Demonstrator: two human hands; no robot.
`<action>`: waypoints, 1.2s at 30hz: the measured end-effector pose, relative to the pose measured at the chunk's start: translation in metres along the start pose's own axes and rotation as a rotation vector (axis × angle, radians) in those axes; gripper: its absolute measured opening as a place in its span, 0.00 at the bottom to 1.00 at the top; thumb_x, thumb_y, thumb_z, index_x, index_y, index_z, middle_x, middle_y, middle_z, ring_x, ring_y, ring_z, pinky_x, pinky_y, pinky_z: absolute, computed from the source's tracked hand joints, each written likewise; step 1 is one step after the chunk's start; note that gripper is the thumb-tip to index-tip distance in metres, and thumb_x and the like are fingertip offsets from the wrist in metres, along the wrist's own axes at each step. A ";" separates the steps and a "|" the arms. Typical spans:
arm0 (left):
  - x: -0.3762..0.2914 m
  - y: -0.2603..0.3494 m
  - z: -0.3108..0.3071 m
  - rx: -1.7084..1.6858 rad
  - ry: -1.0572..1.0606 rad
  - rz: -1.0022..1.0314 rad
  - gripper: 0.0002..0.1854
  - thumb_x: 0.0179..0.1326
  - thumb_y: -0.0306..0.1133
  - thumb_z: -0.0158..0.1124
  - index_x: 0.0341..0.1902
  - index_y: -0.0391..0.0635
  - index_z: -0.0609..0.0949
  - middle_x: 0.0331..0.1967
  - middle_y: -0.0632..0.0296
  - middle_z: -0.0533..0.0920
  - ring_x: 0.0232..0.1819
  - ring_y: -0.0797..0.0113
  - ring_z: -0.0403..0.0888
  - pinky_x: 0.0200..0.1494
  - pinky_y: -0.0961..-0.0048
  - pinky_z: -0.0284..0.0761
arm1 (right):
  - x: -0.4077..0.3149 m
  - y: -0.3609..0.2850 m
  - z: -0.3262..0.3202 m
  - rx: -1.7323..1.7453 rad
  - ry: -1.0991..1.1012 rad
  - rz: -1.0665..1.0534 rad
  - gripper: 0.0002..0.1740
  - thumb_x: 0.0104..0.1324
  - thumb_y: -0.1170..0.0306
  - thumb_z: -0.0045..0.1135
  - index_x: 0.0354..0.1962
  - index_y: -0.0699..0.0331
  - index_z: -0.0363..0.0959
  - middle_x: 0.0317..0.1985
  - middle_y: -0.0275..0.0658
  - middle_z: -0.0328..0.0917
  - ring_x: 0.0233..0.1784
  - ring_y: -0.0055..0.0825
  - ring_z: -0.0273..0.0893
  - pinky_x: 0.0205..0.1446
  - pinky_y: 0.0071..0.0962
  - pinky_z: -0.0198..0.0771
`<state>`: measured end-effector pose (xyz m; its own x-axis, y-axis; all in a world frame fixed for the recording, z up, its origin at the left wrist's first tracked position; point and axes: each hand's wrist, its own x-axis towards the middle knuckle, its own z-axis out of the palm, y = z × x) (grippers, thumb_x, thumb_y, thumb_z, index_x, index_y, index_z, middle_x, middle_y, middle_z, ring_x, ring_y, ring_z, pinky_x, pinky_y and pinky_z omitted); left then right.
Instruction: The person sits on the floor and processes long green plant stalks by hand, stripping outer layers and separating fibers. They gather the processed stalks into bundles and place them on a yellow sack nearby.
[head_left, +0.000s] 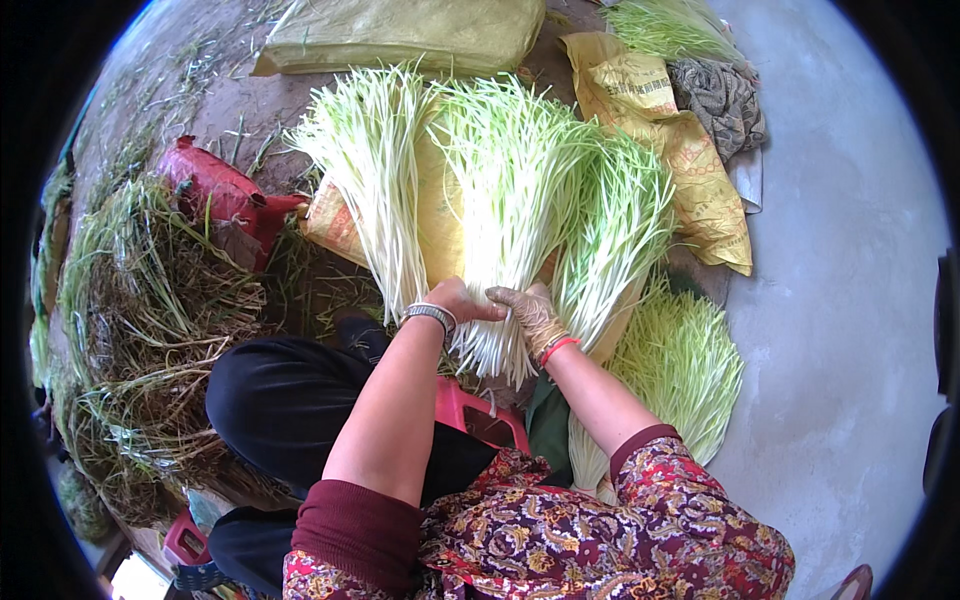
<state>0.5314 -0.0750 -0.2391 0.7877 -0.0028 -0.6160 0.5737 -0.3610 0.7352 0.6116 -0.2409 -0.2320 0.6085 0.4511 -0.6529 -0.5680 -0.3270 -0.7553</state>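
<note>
Both my hands close around the white lower stems of the middle bundle of long, thin green-and-white shoots (510, 180). My left hand (459, 300), bare with a metal bracelet at the wrist, grips from the left. From the right, my right hand (534, 319), in a thin translucent glove with a red band at the wrist, holds the same stems; the thumbs nearly meet. A second bundle of shoots (375, 172) lies to the left, and a third bundle (619, 225) lies against the middle one on the right. Yellow woven sacking (439, 202) shows beneath them.
A heap of dry stalks and roots (150, 322) and a red bag (217, 187) lie left. More shoots (682, 367) stand at right, beside grey floor. A filled sack (405, 37) lies beyond; a pink plastic stool (484, 412) is below my hands.
</note>
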 end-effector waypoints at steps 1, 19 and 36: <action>0.012 -0.022 0.011 0.013 0.030 -0.025 0.39 0.43 0.64 0.76 0.49 0.42 0.84 0.40 0.51 0.86 0.44 0.56 0.83 0.52 0.63 0.74 | 0.002 0.001 0.002 -0.009 0.001 -0.019 0.26 0.48 0.62 0.75 0.39 0.74 0.80 0.33 0.42 0.83 0.33 0.27 0.80 0.39 0.29 0.74; -0.005 0.022 0.015 -0.151 0.058 -0.005 0.37 0.44 0.56 0.79 0.53 0.44 0.83 0.45 0.57 0.86 0.48 0.63 0.81 0.56 0.65 0.72 | 0.000 0.001 -0.005 0.131 -0.072 0.095 0.25 0.48 0.60 0.77 0.36 0.73 0.81 0.29 0.40 0.82 0.27 0.25 0.79 0.34 0.24 0.76; 0.022 -0.011 0.035 -0.579 -0.045 0.191 0.32 0.49 0.47 0.79 0.56 0.43 0.81 0.49 0.64 0.84 0.52 0.68 0.77 0.60 0.69 0.69 | -0.006 -0.015 -0.015 0.091 -0.156 0.059 0.27 0.52 0.55 0.72 0.42 0.67 0.82 0.38 0.38 0.84 0.43 0.27 0.80 0.54 0.27 0.72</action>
<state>0.5341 -0.1041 -0.2707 0.8856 -0.0620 -0.4602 0.4621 0.2151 0.8603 0.6253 -0.2513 -0.2179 0.4834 0.5588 -0.6739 -0.6523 -0.2834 -0.7030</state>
